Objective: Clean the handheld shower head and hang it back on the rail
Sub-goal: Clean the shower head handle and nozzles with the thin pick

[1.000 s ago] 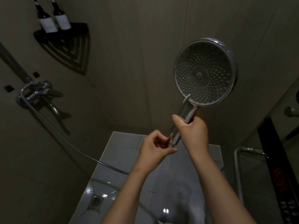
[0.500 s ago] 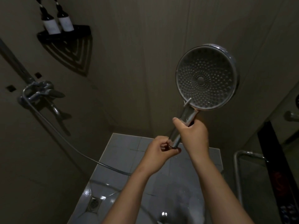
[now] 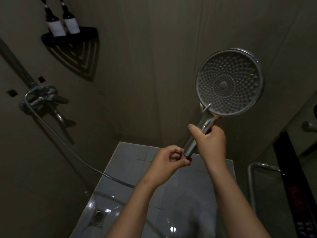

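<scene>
The round chrome shower head faces me at upper right, its nozzle face full of small studs. My right hand is wrapped around its handle just below the head. My left hand pinches the bottom end of the handle, where the fitting sits, with thumb and fingers. The grey hose runs from the wall mixer down across the floor toward my arms; its end near the handle is hidden behind my left hand. The rail rises diagonally at far left.
The chrome mixer tap with its spout sticks out of the left wall. A black corner shelf carries two dark bottles. A floor drain lies on wet grey tiles. A chrome bar and a dark panel stand right.
The shower head has sunk slightly in view and drifted right. My left hand has closed in on the handle's bottom end; the right hand keeps its grip.
</scene>
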`<state>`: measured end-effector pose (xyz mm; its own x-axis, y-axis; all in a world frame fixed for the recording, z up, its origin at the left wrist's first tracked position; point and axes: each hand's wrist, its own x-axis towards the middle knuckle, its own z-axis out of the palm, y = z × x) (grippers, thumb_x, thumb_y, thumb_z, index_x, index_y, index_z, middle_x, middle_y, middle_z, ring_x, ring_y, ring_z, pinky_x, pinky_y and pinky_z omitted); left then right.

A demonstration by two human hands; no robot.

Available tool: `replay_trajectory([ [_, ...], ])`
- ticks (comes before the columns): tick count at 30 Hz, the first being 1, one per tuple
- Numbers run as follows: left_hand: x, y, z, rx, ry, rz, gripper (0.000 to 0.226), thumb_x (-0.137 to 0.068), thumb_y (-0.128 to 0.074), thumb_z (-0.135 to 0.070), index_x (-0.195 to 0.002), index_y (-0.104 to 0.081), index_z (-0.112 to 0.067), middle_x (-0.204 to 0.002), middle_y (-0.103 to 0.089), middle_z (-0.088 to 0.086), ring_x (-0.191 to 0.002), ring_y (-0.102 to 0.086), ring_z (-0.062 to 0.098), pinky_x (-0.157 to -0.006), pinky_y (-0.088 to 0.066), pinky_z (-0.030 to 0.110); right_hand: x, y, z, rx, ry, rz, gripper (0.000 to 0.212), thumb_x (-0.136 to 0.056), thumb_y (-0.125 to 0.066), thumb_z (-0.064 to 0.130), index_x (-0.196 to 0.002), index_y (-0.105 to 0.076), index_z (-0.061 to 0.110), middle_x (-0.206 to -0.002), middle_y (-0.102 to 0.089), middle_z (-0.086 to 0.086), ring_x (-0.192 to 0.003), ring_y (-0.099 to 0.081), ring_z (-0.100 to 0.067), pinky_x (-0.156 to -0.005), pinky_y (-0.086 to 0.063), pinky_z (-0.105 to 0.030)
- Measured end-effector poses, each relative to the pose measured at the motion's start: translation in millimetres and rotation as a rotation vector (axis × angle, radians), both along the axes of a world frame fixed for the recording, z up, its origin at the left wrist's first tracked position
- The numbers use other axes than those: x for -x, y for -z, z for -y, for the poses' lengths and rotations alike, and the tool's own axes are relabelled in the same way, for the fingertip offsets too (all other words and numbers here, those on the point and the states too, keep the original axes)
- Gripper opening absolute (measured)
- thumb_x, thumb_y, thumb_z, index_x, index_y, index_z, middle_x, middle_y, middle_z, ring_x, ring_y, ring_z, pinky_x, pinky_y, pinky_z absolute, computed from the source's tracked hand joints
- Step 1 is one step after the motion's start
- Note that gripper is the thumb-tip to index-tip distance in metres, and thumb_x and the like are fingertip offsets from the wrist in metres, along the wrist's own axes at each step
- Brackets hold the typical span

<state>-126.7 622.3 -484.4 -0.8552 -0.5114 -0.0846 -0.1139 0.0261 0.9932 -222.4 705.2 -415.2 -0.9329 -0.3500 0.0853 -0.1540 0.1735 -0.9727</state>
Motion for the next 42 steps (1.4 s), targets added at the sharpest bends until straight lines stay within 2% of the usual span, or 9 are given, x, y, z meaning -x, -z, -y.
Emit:
replay_trajectory([
  [7,-1,-4,-4,0.138,-0.132,-0.011,0.032,-0.061,-0.084,-0.001,-0.074,-0.059,-0.015,-0.067,-0.061,-0.005,-0.063,-0.056,0.001,-0.065,-0.048,0.018,4,7,3,0.053,0.019,0.024,0.027,-0.077,-0.073,0.020,-0.059,-0.054,0.017,-0.057,-0.058,0.003,-0.054,-0.055,-0.012,-0.048,-0.040,-0.019],
  [12,-8,-14,7,-0.020,0.097,-0.040,0.016,-0.084,-0.063,0.000,-0.089,-0.056,-0.014,-0.075,-0.067,-0.005,-0.064,-0.063,0.010,-0.062,-0.047,0.023,15,19,3,0.169,0.058,0.252,0.022,-0.074,-0.076,0.022,-0.069,-0.057,0.013,-0.066,-0.059,-0.003,-0.063,-0.058,-0.017,-0.062,-0.049,-0.035],
  [16,-14,-22,13,-0.097,0.196,-0.040,0.018,-0.095,-0.047,-0.004,-0.111,-0.054,0.001,-0.095,-0.069,0.008,-0.077,-0.066,0.013,-0.074,-0.049,0.021,21,23,1,0.255,0.075,0.350,0.018,-0.074,-0.075,0.017,-0.073,-0.058,0.013,-0.070,-0.060,-0.003,-0.066,-0.059,-0.016,-0.062,-0.046,-0.031],
  [20,-15,-17,12,-0.009,0.328,0.150,0.028,-0.099,-0.040,-0.027,-0.120,-0.055,-0.015,-0.105,-0.070,0.002,-0.100,-0.064,0.010,-0.087,-0.042,0.022,19,24,3,0.276,0.049,0.348,0.018,-0.076,-0.073,0.014,-0.070,-0.057,0.014,-0.068,-0.058,-0.003,-0.062,-0.056,-0.014,-0.056,-0.043,-0.026],
  [24,-14,-16,7,0.016,0.271,0.092,0.030,-0.099,-0.042,-0.022,-0.109,-0.059,0.000,-0.086,-0.070,0.002,-0.082,-0.065,0.005,-0.078,-0.044,0.014,19,27,3,0.285,0.053,0.360,0.017,-0.076,-0.073,0.015,-0.072,-0.057,0.015,-0.068,-0.059,-0.002,-0.065,-0.057,-0.016,-0.060,-0.044,-0.027],
  [28,-11,-14,1,0.062,0.129,0.030,0.013,-0.094,-0.053,-0.013,-0.099,-0.063,-0.006,-0.082,-0.071,0.003,-0.083,-0.065,0.012,-0.075,-0.045,0.025,23,28,4,0.317,0.078,0.379,0.017,-0.076,-0.073,0.014,-0.074,-0.056,0.014,-0.072,-0.060,-0.003,-0.069,-0.058,-0.017,-0.065,-0.045,-0.030],
  [31,-10,-7,0,0.198,0.052,0.025,0.008,-0.087,-0.063,-0.023,-0.089,-0.068,-0.017,-0.086,-0.071,0.009,-0.083,-0.064,0.024,-0.073,-0.044,0.030,25,30,4,0.326,0.088,0.388,0.016,-0.075,-0.073,0.014,-0.078,-0.057,0.013,-0.073,-0.060,-0.003,-0.069,-0.058,-0.017,-0.064,-0.044,-0.030],
  [36,-11,0,-7,0.614,-0.133,0.077,0.016,-0.082,-0.065,-0.040,-0.090,-0.061,-0.027,-0.071,-0.061,-0.009,-0.064,-0.054,0.005,-0.060,-0.043,0.031,27,34,3,0.336,0.121,0.406,0.028,-0.074,-0.074,0.016,-0.094,-0.058,0.006,-0.080,-0.060,-0.008,-0.068,-0.057,-0.017,-0.057,-0.043,-0.027],
  [42,-12,4,-15,1.083,-0.301,0.078,0.027,-0.085,-0.053,-0.044,-0.104,-0.062,-0.028,-0.085,-0.071,-0.008,-0.071,-0.066,0.015,-0.054,-0.045,0.025,23,32,3,0.366,0.151,0.438,0.018,-0.077,-0.073,0.015,-0.080,-0.055,0.013,-0.079,-0.062,-0.007,-0.068,-0.060,-0.018,-0.060,-0.047,-0.028],
])
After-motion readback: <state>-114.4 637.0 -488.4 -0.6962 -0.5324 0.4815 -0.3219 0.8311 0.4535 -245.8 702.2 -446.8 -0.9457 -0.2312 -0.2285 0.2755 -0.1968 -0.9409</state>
